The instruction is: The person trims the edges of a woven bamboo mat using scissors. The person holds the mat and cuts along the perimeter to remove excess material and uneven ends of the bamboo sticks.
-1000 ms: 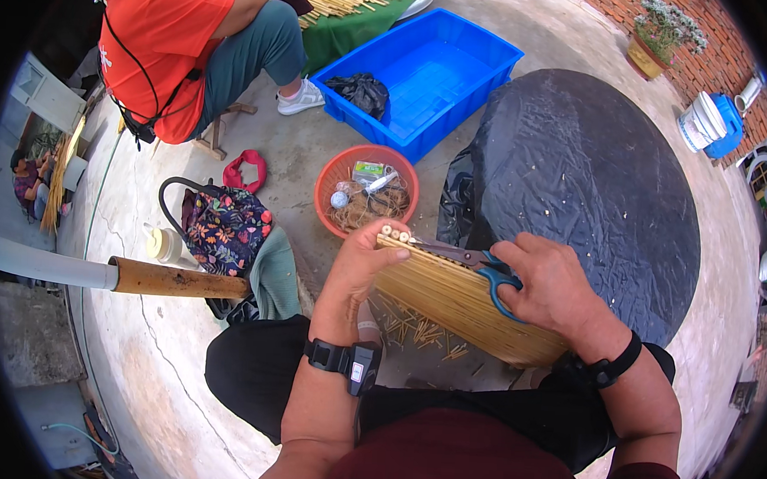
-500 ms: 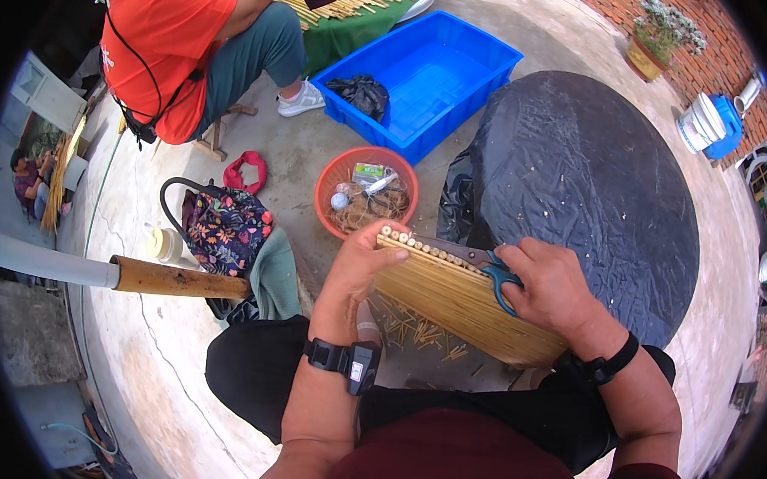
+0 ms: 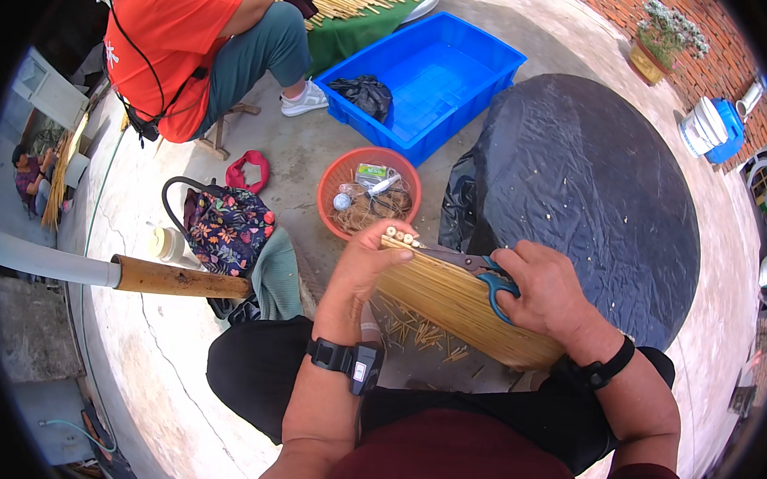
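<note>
A panel of straw-coloured stalks [image 3: 458, 308], laid side by side, slants over my lap. My left hand [image 3: 363, 260] is closed around its far left corner, thumb on top, beside several round, pale stalk ends [image 3: 401, 235]. Blue-handled scissors [image 3: 499, 299] are in my right hand [image 3: 547, 287], with its fingers in the loops. Their dark blades lie along the panel's upper edge and point toward my left hand. How far the blades are apart is hard to see. Short cut stalk pieces [image 3: 422, 333] lie on the ground below the panel.
Ahead is an orange basket [image 3: 324, 206] holding twine and small items. A blue tub [image 3: 436, 60] and a round black-covered surface [image 3: 593, 207] stand beyond and right. On the left are a floral bag [image 3: 228, 231], a pipe [image 3: 173, 278] and a seated person in orange [image 3: 172, 46].
The scissors have shifted slightly left along the panel's edge. The row of round ends there has shortened to the few by my left hand, which still grips the corner.
</note>
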Motion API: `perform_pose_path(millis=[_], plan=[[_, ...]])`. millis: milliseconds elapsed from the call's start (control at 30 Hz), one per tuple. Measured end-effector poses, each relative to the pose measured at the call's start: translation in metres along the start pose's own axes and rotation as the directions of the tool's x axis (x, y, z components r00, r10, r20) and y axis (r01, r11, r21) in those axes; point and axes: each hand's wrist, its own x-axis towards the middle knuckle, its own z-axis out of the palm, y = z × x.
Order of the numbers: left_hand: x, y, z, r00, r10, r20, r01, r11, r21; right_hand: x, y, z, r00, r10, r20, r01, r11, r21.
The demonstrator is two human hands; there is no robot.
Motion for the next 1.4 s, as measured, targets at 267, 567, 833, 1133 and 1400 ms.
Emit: perform_pose_path(millis=[267,567,833,1133,1400], plan=[[0.0,0.002,0.002,1.0,-0.019,-0.009,0.019,1.0,-0.008,0.003,-0.003,-0.007,0.994,0.07,0.081,-0.075,0.996,0.052],[0.0,0.002,0.002,0.999,-0.022,-0.025,0.022,1.0,-0.018,0.008,-0.005,-0.011,0.984,0.096,0.15,-0.109,0.991,0.081],[0.0,0.001,0.002,0.999,-0.031,-0.03,0.029,0.999,-0.038,0.0,-0.007,-0.001,0.995,-0.054,0.084,0.064,0.99,-0.125],[-0.002,0.001,0.001,0.999,-0.032,-0.013,0.032,0.999,-0.039,-0.002,-0.001,-0.003,0.996,-0.078,0.039,0.081,0.993,-0.081],[-0.001,0.002,0.0,0.999,-0.042,-0.007,0.042,0.999,-0.021,0.002,-0.001,-0.006,0.998,0.047,0.033,-0.048,0.999,0.009]])
